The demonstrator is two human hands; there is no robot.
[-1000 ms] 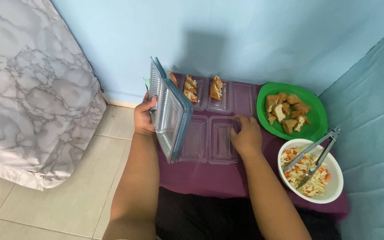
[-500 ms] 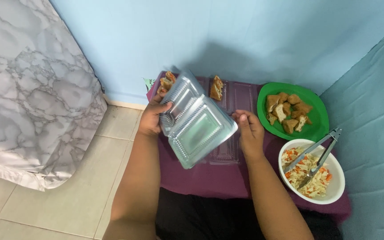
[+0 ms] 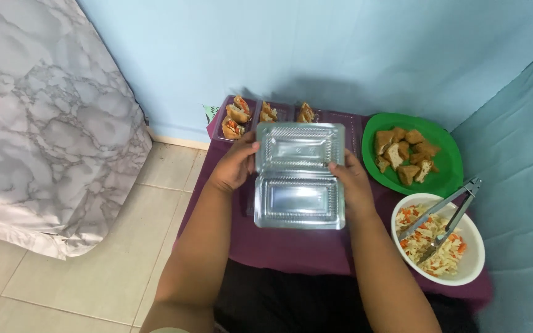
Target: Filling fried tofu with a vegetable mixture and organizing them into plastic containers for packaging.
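Underneath everything, a purple table [image 3: 291,250] carries the food, set against a pale blue wall [image 3: 316,49] with a marbled grey cloth [image 3: 44,117] to the left. On its right side sit a green plate [image 3: 448,179] of fried pieces and a white bowl [image 3: 473,259] of shredded salad with metal tongs [image 3: 445,216] resting in it. At the middle lies an open clear plastic box [image 3: 299,176], lid tipped toward the wall, empty. The left hand [image 3: 235,165] grasps its left edge near the hinge, and the right hand [image 3: 353,185] clasps its right edge. Behind the box, small filled snacks [image 3: 239,117] line the far edge.
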